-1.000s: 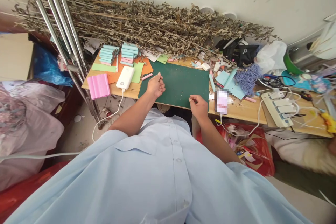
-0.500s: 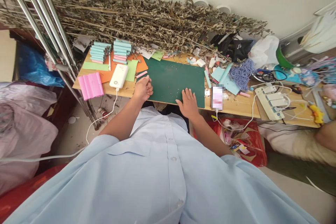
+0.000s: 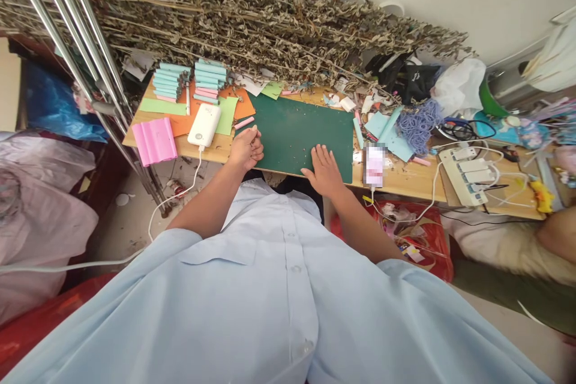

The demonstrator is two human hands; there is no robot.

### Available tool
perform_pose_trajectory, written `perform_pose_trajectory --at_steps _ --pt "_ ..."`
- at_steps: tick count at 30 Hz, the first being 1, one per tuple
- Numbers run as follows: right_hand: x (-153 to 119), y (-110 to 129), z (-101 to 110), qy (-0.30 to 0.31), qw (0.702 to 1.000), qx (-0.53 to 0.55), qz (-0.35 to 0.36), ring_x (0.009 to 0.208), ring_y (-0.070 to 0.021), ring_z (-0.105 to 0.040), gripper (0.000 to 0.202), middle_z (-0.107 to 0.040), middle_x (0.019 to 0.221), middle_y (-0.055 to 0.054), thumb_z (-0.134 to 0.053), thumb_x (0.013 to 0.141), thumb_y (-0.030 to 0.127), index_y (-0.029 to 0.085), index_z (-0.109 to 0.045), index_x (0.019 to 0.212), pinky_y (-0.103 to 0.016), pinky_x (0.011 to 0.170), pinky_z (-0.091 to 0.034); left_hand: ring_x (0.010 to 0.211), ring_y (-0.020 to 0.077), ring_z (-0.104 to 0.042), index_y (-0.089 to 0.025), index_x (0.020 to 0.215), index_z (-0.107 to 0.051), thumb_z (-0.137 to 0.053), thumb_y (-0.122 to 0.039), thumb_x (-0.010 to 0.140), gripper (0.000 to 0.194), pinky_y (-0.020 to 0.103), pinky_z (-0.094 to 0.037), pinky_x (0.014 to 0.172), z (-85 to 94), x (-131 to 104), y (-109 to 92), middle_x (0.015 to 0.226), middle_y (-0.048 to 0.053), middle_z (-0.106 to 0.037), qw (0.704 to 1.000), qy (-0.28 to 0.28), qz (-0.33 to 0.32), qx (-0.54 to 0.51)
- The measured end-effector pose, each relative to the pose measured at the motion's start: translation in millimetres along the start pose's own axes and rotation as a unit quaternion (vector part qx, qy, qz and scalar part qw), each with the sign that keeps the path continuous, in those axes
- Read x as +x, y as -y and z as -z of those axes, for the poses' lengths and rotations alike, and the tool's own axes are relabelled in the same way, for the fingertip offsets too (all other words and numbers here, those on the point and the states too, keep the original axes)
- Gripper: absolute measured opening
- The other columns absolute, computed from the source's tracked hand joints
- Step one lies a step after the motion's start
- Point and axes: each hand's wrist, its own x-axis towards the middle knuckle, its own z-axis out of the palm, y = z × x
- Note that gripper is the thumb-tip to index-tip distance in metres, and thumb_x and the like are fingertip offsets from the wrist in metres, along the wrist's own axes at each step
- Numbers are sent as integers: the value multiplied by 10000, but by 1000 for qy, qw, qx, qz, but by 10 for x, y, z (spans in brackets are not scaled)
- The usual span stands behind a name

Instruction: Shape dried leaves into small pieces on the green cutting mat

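My left hand (image 3: 247, 147) is curled closed at the left front edge of the green mat (image 3: 292, 126); whatever its fingers hold, if anything, is hidden. My right hand (image 3: 323, 171) lies flat, fingers spread, on the mat's front right part. Just beyond my left hand is a small pink roll (image 3: 244, 123). Left of that hand sits a white power bank (image 3: 204, 125) with a cable plugged in. Pink folded paper (image 3: 155, 141) lies at the table's left end. A phone (image 3: 374, 167) rests right of the mat.
Stacks of blue rolls (image 3: 210, 78) stand at the back left. Dried stems (image 3: 270, 30) run along the wall. Purple string (image 3: 419, 126) and a power strip (image 3: 463, 176) are on the right. Metal poles (image 3: 85, 42) rise at left; a person's arm (image 3: 558, 234) shows far right.
The view has shifted slightly. My right hand has slid a little forward on the mat, while my left hand stays curled in about the same place.
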Motion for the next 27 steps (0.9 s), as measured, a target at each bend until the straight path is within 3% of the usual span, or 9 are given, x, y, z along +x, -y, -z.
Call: perform_pose_trajectory --at_steps 4,10,15,20,24,27 --pt "-109 127 -1 20 998 8 64 1632 -327 -136 788 -217 1734 -165 -419 1038 569 122 -248 1664 -605 1323 -136 347 35 -253 -215 851 -501 -701 -420 929 297 146 -156 397 -22 -13 -7 499 -115 -271 999 -26 26 -28" --pt "-130 1 18 -12 1000 -9 -13 1627 -370 -127 791 -207 1723 -220 -405 1045 539 57 -243 1651 -662 1298 -130 350 35 -247 -215 853 -500 -708 -433 925 310 148 -153 398 -4 -3 1 497 -115 -274 999 -17 23 -18" --pt "-163 109 15 43 994 18 96 1636 -315 -124 780 -207 1737 -149 -429 1042 530 127 -213 1674 -610 1326 -138 349 33 -254 -212 845 -509 -713 -444 925 320 148 -157 398 -11 -18 -8 495 -113 -278 999 -23 24 -18" --pt "-83 130 48 28 997 13 72 1633 -335 -123 807 -182 1738 -169 -429 1043 539 85 -201 1670 -603 1332 -127 345 41 -271 -216 869 -516 -726 -468 916 331 144 -170 387 -5 -46 -26 495 -116 -283 998 -10 36 -47" --pt "-65 210 27 77 983 17 165 1635 -303 -124 823 -181 1742 -132 -455 1036 573 121 -202 1676 -565 1348 -123 344 42 -267 -217 868 -526 -724 -488 917 340 145 -170 385 25 -43 -23 490 -112 -288 999 1 31 -43" --pt "-58 265 23 84 979 27 182 1636 -293 -124 811 -173 1743 -121 -445 1045 557 126 -185 1680 -556 1350 -141 354 38 -280 -213 871 -535 -734 -491 913 345 140 -183 392 38 -39 -13 492 -108 -301 999 -9 32 -31"
